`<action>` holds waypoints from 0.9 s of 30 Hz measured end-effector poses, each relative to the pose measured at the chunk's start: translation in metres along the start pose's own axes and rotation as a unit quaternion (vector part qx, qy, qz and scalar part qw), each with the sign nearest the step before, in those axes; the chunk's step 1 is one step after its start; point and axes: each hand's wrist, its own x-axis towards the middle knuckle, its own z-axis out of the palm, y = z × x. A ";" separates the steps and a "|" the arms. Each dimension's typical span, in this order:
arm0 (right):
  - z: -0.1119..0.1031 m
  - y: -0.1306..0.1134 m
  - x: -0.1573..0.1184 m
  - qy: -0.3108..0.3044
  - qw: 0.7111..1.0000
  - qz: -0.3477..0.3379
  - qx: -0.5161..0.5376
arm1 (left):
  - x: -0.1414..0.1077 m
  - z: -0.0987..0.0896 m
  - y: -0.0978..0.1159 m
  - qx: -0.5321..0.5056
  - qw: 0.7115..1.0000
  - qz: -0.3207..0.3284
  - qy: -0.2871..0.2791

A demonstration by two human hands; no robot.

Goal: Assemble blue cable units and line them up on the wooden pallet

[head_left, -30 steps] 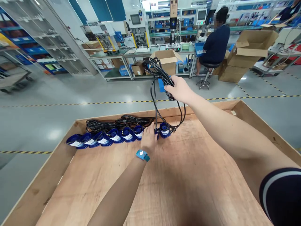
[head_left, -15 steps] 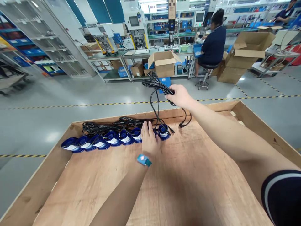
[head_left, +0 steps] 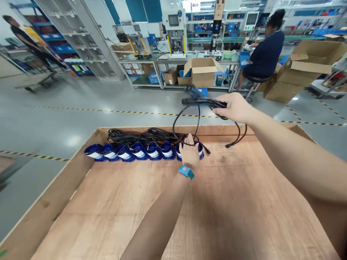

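My right hand [head_left: 235,108] is closed around a looped bundle of black cable [head_left: 204,102], held up above the far wall of a shallow wooden crate [head_left: 151,202]. Connector ends dangle from the bundle on both sides of the hand. My left hand [head_left: 190,154], with a blue wristband [head_left: 186,171], has its fingers spread over the right end of a row of dark blue round housings [head_left: 154,151] with white labels. It partly covers the last two housings; whether it presses on them I cannot tell. More coiled black cables [head_left: 127,137] lie behind the row along the far wall.
The crate's left wall [head_left: 54,195] slopes toward me. Beyond the crate are a grey floor with striped tape, a workbench with machines [head_left: 175,36], and an open cardboard box [head_left: 202,76]. One person [head_left: 264,54] sits on a stool; another person [head_left: 25,39] is at far left.
The view has swung, so the scene sits further right and more shows at the left. My right hand still holds the cable bundle, whose free end is blurred. My left hand's fingers have spread.
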 end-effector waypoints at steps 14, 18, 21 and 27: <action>0.156 0.022 0.032 -0.238 0.957 0.024 -0.164 | -0.012 0.000 -0.027 -0.025 0.997 0.071 0.026; 0.164 0.027 0.007 -0.201 0.962 0.040 -0.182 | -0.044 -0.006 -0.043 -0.041 0.995 0.077 0.044; 0.161 0.023 -0.011 -0.129 0.976 0.043 -0.168 | -0.065 -0.026 -0.042 -0.138 0.990 0.028 0.019; 0.125 0.037 -0.032 0.097 0.987 0.129 -0.004 | -0.039 -0.050 -0.021 -0.225 0.952 -0.173 0.116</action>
